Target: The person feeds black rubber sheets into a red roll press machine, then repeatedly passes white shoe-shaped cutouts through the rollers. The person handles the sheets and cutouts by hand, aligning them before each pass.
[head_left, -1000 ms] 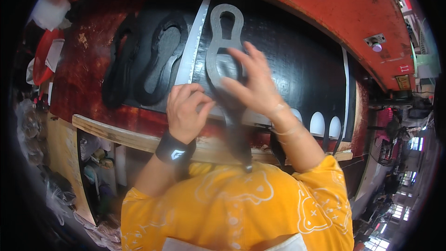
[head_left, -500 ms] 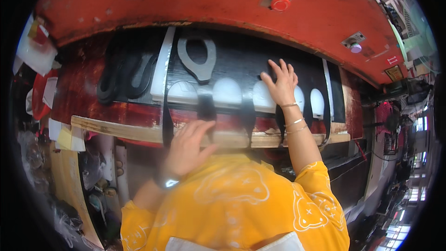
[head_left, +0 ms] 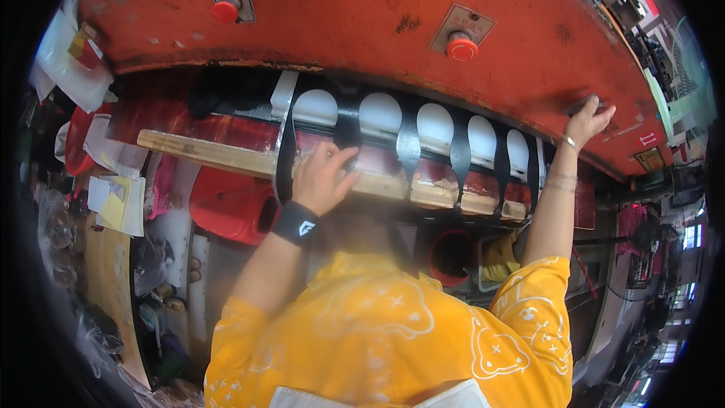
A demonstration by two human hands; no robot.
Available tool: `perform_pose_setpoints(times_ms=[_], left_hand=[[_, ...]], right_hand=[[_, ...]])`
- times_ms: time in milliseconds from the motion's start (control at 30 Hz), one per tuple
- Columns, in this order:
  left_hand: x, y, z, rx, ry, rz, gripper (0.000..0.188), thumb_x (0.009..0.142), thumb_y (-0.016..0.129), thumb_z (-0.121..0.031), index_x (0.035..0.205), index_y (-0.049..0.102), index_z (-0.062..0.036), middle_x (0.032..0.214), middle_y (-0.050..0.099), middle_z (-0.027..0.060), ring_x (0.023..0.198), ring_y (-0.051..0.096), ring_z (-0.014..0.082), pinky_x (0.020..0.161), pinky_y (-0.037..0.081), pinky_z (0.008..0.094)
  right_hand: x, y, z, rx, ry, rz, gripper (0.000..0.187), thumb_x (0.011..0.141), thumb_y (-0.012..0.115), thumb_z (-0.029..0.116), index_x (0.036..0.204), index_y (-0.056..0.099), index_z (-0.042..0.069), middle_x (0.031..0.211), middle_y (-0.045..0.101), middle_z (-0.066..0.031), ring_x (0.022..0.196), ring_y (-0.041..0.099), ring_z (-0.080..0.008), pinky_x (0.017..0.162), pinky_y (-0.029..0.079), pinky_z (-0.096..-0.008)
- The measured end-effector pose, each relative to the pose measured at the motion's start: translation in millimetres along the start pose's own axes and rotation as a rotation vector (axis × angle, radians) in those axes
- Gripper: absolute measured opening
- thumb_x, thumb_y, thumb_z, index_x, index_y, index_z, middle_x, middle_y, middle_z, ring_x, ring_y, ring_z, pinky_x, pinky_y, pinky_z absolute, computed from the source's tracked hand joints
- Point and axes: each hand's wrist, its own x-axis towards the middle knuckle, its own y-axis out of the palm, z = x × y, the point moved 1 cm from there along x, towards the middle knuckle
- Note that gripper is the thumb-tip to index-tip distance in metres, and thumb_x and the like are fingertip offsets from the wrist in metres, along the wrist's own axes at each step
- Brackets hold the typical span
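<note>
A black sheet (head_left: 408, 138) with rounded cut-outs lies on the dark red bed below the red machine front (head_left: 340, 23). White (head_left: 380, 115) shows through the cut-outs, and black strips between them hang over the wooden front edge. My left hand (head_left: 323, 175) rests by the left strips, thumb and fingers apart; whether its fingertips touch a strip is unclear. At the far right, my right hand (head_left: 589, 122) reaches up to the machine front, thumb and a finger stretched out. It covers the place of the small pale purple button, so the button is hidden.
Two red push buttons, one left (head_left: 226, 10) and one nearer the middle (head_left: 462, 46), stick out of the machine front. A wooden rail (head_left: 204, 156) runs along the bed's front. Below it are a red plastic stool (head_left: 230, 204) and a round red container (head_left: 451, 257).
My right hand has left the black sheet and gone right and up to the machine front. The grey ring-shaped piece on the sheet is out of sight. The view has shifted.
</note>
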Motion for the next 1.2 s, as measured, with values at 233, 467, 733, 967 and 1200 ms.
perform_pose_setpoints(times_ms=[233, 467, 733, 967, 1200], left_hand=[[15, 2, 0, 0.009, -0.024, -0.016, 0.030, 0.079, 0.071, -0.025, 0.108, 0.068, -0.0153, 0.095, 0.055, 0.0093, 0.084, 0.057, 0.0304, 0.074, 0.047, 0.0398], [14, 2, -1, 0.000, -0.024, 0.006, 0.029, 0.081, 0.068, -0.021, 0.109, 0.069, -0.0157, 0.089, 0.056, 0.0087, 0.083, 0.057, 0.0300, 0.074, 0.047, 0.0400], [8, 4, 6, -0.080, -0.041, 0.028, 0.030, 0.082, 0.066, -0.017, 0.112, 0.068, -0.0130, 0.090, 0.056, 0.0113, 0.086, 0.057, 0.0324, 0.077, 0.047, 0.0409], [-40, -19, -17, -0.108, -0.104, 0.140, 0.034, 0.083, 0.064, -0.012, 0.117, 0.065, -0.0101, 0.086, 0.055, 0.0145, 0.082, 0.057, 0.0324, 0.076, 0.047, 0.0395], [-40, -59, -19, -0.239, -0.203, -0.140, 0.055, 0.082, 0.069, -0.029, 0.130, 0.054, -0.0062, 0.113, 0.057, 0.0154, 0.102, 0.057, 0.0291, 0.088, 0.048, 0.0361]], right_hand=[[-142, -84, 72, 0.120, 0.466, 0.989, 0.032, 0.093, 0.059, 0.019, 0.120, 0.056, 0.002, 0.110, 0.060, -0.0104, 0.112, 0.052, -0.0210, 0.098, 0.040, -0.0335], [-205, -109, 119, -0.136, -0.252, 1.238, 0.066, 0.078, 0.072, 0.028, 0.137, 0.045, 0.013, 0.102, 0.059, -0.0110, 0.101, 0.053, -0.0298, 0.096, 0.033, -0.0460], [-218, -116, 129, -0.182, -0.097, 1.210, 0.074, 0.079, 0.071, 0.027, 0.142, 0.036, 0.009, 0.123, 0.057, -0.0148, 0.115, 0.052, -0.0314, 0.098, 0.030, -0.0489], [-169, -125, 156, -0.268, 0.011, 1.684, 0.055, 0.082, 0.070, 0.026, 0.125, 0.053, -0.003, 0.090, 0.068, -0.0239, 0.086, 0.068, -0.0323, 0.075, 0.053, -0.0375], [-202, -36, 250, 0.214, -0.282, 1.285, 0.073, 0.076, 0.075, 0.037, 0.136, 0.046, 0.008, 0.132, 0.050, -0.0222, 0.123, 0.046, -0.0389, 0.100, 0.040, -0.0465]])
